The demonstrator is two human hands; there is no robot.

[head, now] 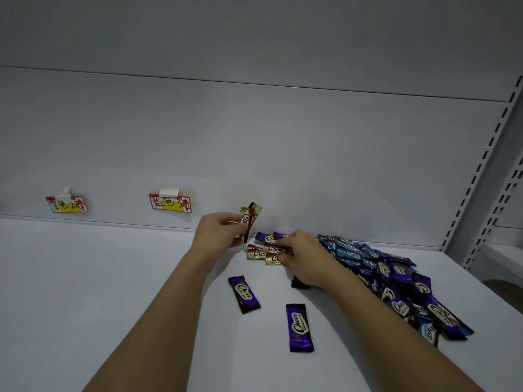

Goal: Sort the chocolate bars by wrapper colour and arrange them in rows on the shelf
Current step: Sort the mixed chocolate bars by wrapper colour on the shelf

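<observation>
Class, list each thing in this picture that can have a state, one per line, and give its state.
left hand: holds gold bars upright, off the shelf
right hand: fingers on gold bars lying flat
gold bars in hand: lifted
gold bars on shelf: lying loose
two purple bars: flat, apart
blue and purple pile: heaped, unsorted
paper labels: taped to back wall

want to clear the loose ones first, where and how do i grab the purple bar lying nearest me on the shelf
Pinch the purple bar across its long side edges near the middle, coming straight down from above. It lies flat and alone on the shelf, long axis pointing away from you, both sides free.
</observation>
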